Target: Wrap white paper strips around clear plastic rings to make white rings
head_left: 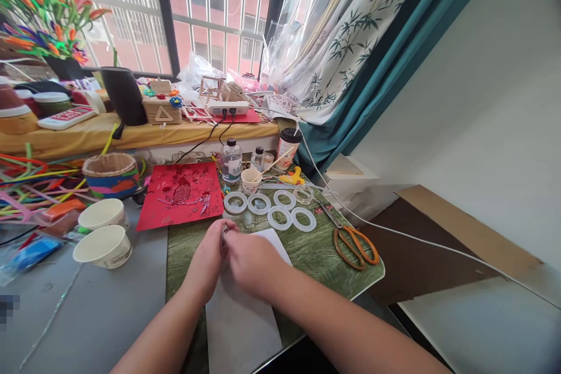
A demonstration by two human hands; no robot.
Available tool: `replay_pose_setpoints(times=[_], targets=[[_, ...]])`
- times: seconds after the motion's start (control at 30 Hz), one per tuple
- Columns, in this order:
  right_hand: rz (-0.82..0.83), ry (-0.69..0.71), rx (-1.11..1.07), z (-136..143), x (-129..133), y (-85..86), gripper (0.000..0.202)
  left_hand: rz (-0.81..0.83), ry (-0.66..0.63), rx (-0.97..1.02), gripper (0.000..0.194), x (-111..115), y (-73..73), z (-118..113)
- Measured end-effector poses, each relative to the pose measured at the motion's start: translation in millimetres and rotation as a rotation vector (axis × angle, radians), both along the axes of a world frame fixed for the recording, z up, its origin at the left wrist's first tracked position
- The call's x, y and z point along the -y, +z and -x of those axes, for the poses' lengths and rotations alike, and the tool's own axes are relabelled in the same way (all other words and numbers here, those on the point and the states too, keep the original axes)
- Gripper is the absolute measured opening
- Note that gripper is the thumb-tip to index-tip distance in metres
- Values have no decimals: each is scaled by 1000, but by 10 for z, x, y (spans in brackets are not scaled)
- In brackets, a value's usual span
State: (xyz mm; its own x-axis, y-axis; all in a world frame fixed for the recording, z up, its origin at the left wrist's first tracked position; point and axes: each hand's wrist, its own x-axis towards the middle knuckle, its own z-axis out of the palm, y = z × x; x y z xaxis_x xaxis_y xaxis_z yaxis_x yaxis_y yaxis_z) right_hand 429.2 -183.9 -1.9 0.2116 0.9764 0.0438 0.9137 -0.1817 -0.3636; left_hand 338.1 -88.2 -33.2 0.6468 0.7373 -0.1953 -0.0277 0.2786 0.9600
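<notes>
My left hand (209, 254) and my right hand (252, 260) meet over a white sheet (243, 327) on the green table. Both are closed around a small object, mostly hidden between the fingers; a bit of it shows at the top near the left fingertips. The right hand is slightly blurred. Just beyond the hands lie several translucent white rings (279, 218). A red sheet (153, 210) with dark red flakes and scraps lies to the left of them.
Orange-handled scissors (355, 248) lie at the right. Behind the rings stand a paper cup (250, 180), a clear bottle (231, 160) and a yellow glue gun (293, 176). Two white bowls (103, 246) sit at left. A white cable (394, 232) crosses the right side.
</notes>
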Motion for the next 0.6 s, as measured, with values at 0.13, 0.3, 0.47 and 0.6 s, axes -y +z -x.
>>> replay_pose_setpoints(times=[0.13, 0.3, 0.47, 0.6], targets=[[50, 161, 52, 67, 54, -50, 18, 80, 24, -1, 29, 10, 36, -11], [16, -21, -17, -15, 21, -26, 18, -95, 4, -64, 22, 25, 80, 5], [-49, 230, -4, -15, 114, 3, 12, 177, 57, 71, 24, 14, 80, -22], [-142, 20, -533, -21, 219, -57, 26, 421, -10, 243, 24, -13, 100, -29]])
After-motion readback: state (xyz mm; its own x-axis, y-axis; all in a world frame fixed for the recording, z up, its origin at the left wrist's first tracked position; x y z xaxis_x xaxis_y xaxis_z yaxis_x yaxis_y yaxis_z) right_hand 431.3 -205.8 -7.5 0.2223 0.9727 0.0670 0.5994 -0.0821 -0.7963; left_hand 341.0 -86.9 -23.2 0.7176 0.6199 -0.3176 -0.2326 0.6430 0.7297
